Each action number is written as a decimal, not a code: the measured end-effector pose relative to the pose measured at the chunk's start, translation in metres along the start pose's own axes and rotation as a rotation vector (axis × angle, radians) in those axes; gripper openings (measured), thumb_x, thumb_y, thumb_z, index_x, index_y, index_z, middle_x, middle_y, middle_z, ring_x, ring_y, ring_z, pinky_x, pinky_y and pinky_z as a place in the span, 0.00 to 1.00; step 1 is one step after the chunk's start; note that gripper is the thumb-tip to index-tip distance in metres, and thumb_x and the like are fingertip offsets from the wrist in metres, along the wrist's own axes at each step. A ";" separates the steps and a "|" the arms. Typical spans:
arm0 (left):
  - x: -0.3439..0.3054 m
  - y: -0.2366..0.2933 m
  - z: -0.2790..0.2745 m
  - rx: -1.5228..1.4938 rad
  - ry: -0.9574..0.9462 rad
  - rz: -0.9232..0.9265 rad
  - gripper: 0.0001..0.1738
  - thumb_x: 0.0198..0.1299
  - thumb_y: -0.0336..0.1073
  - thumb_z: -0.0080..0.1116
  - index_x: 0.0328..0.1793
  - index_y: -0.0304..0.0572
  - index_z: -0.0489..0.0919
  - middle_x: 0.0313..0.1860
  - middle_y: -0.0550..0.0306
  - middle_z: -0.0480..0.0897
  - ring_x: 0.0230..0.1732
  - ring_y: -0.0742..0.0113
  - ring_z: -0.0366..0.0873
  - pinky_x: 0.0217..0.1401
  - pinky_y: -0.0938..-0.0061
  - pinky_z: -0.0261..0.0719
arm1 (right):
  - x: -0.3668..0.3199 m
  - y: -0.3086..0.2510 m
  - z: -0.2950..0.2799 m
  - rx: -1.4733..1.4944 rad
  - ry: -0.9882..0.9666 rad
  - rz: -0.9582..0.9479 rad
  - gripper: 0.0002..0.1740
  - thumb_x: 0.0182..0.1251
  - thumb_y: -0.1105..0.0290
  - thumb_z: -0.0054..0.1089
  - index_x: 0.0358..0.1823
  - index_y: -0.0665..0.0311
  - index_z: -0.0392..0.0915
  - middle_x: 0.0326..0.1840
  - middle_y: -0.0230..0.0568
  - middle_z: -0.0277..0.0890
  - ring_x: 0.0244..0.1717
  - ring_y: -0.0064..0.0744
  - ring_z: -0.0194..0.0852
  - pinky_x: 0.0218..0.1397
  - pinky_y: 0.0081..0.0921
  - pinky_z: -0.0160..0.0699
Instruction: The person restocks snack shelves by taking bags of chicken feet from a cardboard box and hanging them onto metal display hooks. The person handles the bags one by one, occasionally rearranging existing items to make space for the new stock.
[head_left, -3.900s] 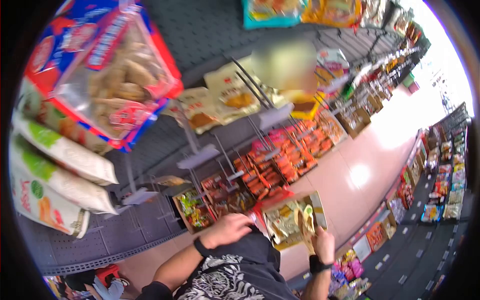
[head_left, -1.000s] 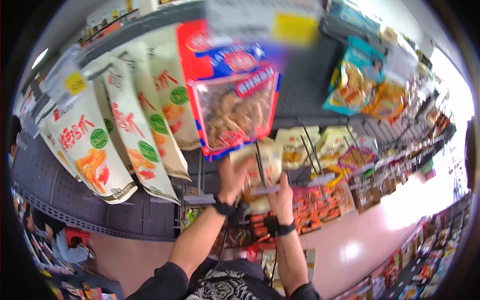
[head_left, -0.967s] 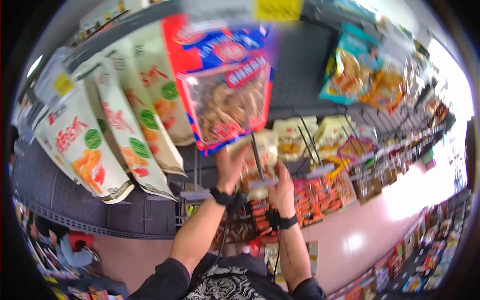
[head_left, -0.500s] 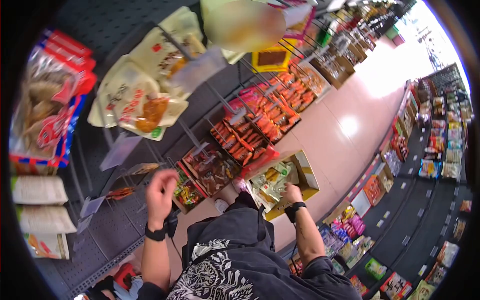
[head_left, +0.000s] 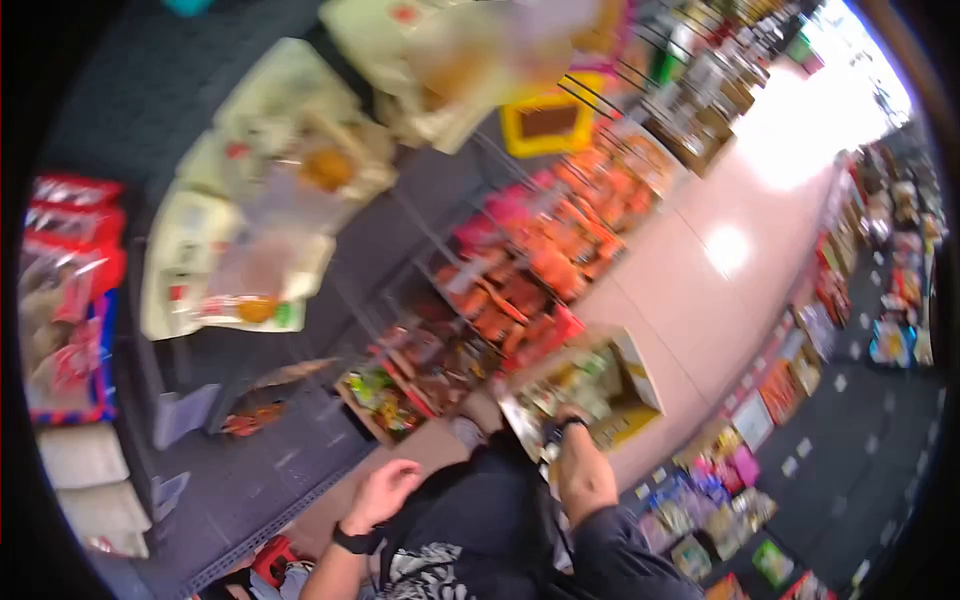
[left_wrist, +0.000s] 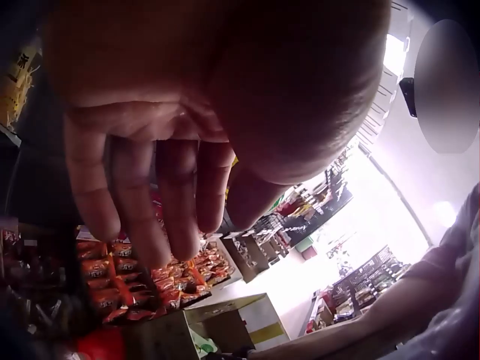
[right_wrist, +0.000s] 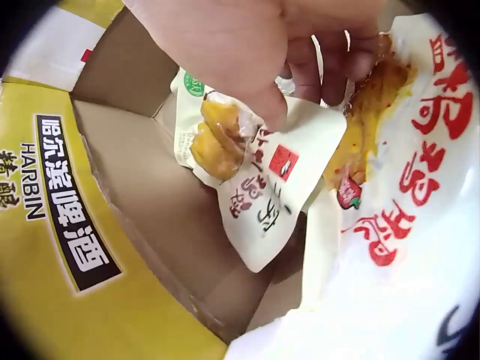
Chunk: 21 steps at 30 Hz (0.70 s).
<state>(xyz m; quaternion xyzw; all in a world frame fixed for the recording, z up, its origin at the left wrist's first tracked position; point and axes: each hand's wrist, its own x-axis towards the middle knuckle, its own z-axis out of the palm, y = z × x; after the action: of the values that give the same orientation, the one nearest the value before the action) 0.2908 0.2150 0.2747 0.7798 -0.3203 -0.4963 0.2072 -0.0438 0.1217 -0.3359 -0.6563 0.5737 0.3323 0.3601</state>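
Observation:
My right hand reaches down into an open yellow cardboard carton on the floor. In the right wrist view its thumb and curled fingers pinch the edge of a cream snack packet printed with a yellow-brown piece of food. A larger white packet with red characters lies beside it, close to the fingertips. The carton's yellow flap reads HARBIN. My left hand hangs in front of the body, holding nothing, its fingers loosely bent in the left wrist view.
Cream packets hang on shelf hooks at the upper left, beside red-blue packets. Boxes of orange-red packets and a box of green-yellow sweets line the shelf foot. The tiled aisle runs between this shelf and the right-hand shelves.
About a second ago both hands were at a packet on a shelf hook. Since then the right hand has gone down into the carton, and the left has lowered away from the shelf.

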 end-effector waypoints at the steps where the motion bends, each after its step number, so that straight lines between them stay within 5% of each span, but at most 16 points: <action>1: 0.000 0.010 0.001 0.056 -0.002 0.011 0.13 0.61 0.38 0.59 0.49 0.41 0.80 0.41 0.53 0.84 0.45 0.63 0.83 0.49 0.71 0.78 | -0.090 -0.011 -0.112 0.064 0.011 -0.151 0.11 0.47 0.57 0.61 0.25 0.56 0.82 0.32 0.47 0.81 0.35 0.39 0.80 0.38 0.36 0.79; 2: 0.004 -0.020 0.010 -0.041 -0.023 0.008 0.13 0.61 0.39 0.59 0.49 0.41 0.80 0.42 0.53 0.84 0.45 0.62 0.83 0.49 0.70 0.78 | -0.087 -0.002 -0.113 0.023 0.183 -0.265 0.13 0.49 0.58 0.59 0.29 0.58 0.82 0.33 0.47 0.81 0.35 0.40 0.80 0.38 0.37 0.79; 3: 0.003 0.004 0.005 0.006 -0.002 0.107 0.13 0.61 0.39 0.59 0.49 0.42 0.80 0.42 0.52 0.84 0.46 0.62 0.83 0.48 0.69 0.79 | -0.106 -0.001 -0.134 0.237 0.311 -0.323 0.14 0.52 0.58 0.57 0.31 0.62 0.82 0.34 0.49 0.81 0.35 0.43 0.79 0.37 0.38 0.78; 4: 0.001 -0.008 -0.004 0.023 0.085 0.140 0.14 0.61 0.40 0.59 0.50 0.43 0.79 0.42 0.51 0.84 0.45 0.58 0.83 0.47 0.68 0.79 | -0.127 -0.002 -0.153 0.654 0.407 -0.176 0.14 0.54 0.60 0.57 0.30 0.65 0.81 0.32 0.50 0.81 0.32 0.44 0.78 0.35 0.39 0.77; 5: 0.004 0.017 0.004 0.133 -0.025 0.219 0.14 0.63 0.40 0.57 0.50 0.43 0.79 0.43 0.53 0.83 0.45 0.57 0.81 0.48 0.70 0.78 | -0.146 -0.008 -0.185 1.074 0.458 -0.017 0.13 0.55 0.63 0.57 0.29 0.67 0.80 0.30 0.52 0.80 0.28 0.45 0.76 0.33 0.39 0.76; 6: 0.004 0.022 0.003 0.116 -0.030 0.256 0.13 0.62 0.40 0.57 0.50 0.44 0.79 0.43 0.53 0.83 0.45 0.54 0.81 0.48 0.69 0.78 | -0.201 -0.022 -0.244 0.824 0.370 -0.015 0.13 0.56 0.64 0.57 0.28 0.69 0.79 0.28 0.55 0.79 0.28 0.49 0.77 0.35 0.41 0.76; 7: 0.003 0.024 0.004 0.112 -0.016 0.297 0.13 0.62 0.40 0.57 0.50 0.44 0.79 0.43 0.53 0.83 0.45 0.54 0.81 0.48 0.68 0.78 | -0.277 -0.048 -0.299 0.507 0.556 -0.169 0.12 0.53 0.65 0.54 0.26 0.69 0.78 0.29 0.58 0.78 0.32 0.57 0.77 0.37 0.43 0.75; 10: 0.002 0.033 0.008 0.083 -0.018 0.365 0.14 0.62 0.39 0.57 0.51 0.43 0.78 0.47 0.53 0.81 0.47 0.56 0.80 0.51 0.67 0.77 | -0.375 -0.058 -0.377 -0.066 0.632 -0.546 0.09 0.47 0.66 0.65 0.28 0.61 0.80 0.26 0.47 0.77 0.30 0.52 0.77 0.34 0.41 0.76; 12: -0.001 0.051 0.010 0.177 0.058 0.601 0.20 0.61 0.41 0.58 0.57 0.42 0.75 0.55 0.52 0.77 0.55 0.55 0.77 0.56 0.67 0.75 | -0.464 -0.100 -0.437 -0.164 0.716 -0.820 0.08 0.60 0.67 0.53 0.27 0.62 0.76 0.25 0.42 0.74 0.30 0.43 0.76 0.32 0.38 0.73; 14: -0.002 0.079 0.009 0.391 0.329 0.860 0.32 0.57 0.44 0.63 0.64 0.37 0.69 0.65 0.50 0.69 0.65 0.51 0.69 0.63 0.66 0.72 | -0.526 -0.145 -0.473 -0.144 0.587 -0.964 0.05 0.59 0.71 0.52 0.29 0.64 0.76 0.26 0.51 0.73 0.33 0.51 0.75 0.34 0.41 0.73; 15: -0.007 0.098 0.000 0.437 0.383 0.948 0.32 0.56 0.44 0.63 0.65 0.39 0.69 0.63 0.49 0.71 0.62 0.52 0.72 0.60 0.66 0.74 | -0.539 -0.163 -0.479 -0.238 0.569 -1.055 0.05 0.57 0.72 0.53 0.27 0.63 0.76 0.25 0.50 0.73 0.31 0.54 0.74 0.34 0.42 0.73; 16: -0.011 0.110 -0.006 0.483 0.435 1.032 0.33 0.55 0.44 0.64 0.65 0.40 0.69 0.62 0.49 0.74 0.59 0.53 0.75 0.57 0.66 0.75 | -0.555 -0.179 -0.491 -0.307 0.401 -1.137 0.11 0.59 0.73 0.55 0.43 0.63 0.78 0.38 0.50 0.77 0.39 0.48 0.77 0.41 0.38 0.76; 17: -0.010 0.108 -0.007 0.477 0.460 1.036 0.33 0.55 0.44 0.64 0.65 0.40 0.69 0.62 0.49 0.74 0.59 0.53 0.75 0.57 0.66 0.75 | -0.564 -0.197 -0.489 -0.192 0.534 -1.263 0.07 0.53 0.72 0.60 0.35 0.63 0.78 0.33 0.47 0.78 0.35 0.49 0.77 0.38 0.39 0.76; 18: -0.006 0.104 -0.010 0.401 0.258 0.933 0.32 0.56 0.45 0.64 0.66 0.43 0.70 0.57 0.49 0.77 0.54 0.54 0.77 0.53 0.66 0.77 | -0.572 -0.213 -0.484 -0.067 0.659 -1.387 0.06 0.47 0.72 0.65 0.27 0.62 0.78 0.27 0.44 0.78 0.31 0.50 0.77 0.36 0.40 0.75; 19: -0.004 0.101 -0.010 0.322 0.055 0.826 0.32 0.56 0.46 0.63 0.66 0.46 0.70 0.53 0.48 0.80 0.49 0.54 0.80 0.48 0.67 0.78 | -0.580 -0.226 -0.484 -0.084 0.660 -1.397 0.06 0.47 0.72 0.65 0.27 0.62 0.78 0.27 0.44 0.78 0.31 0.50 0.77 0.36 0.40 0.75; 21: -0.015 0.095 -0.021 0.163 0.133 0.777 0.29 0.57 0.46 0.63 0.64 0.48 0.73 0.48 0.48 0.81 0.45 0.55 0.81 0.45 0.66 0.78 | -0.590 -0.245 -0.485 0.245 0.817 -1.343 0.11 0.43 0.78 0.67 0.30 0.64 0.78 0.28 0.41 0.78 0.32 0.47 0.77 0.40 0.36 0.75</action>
<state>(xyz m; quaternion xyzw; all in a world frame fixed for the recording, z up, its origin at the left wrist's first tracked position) 0.2770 0.1583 0.3540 0.6450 -0.6156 -0.3022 0.3373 0.1387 0.0306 0.4394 -0.8874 0.1746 -0.2882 0.3145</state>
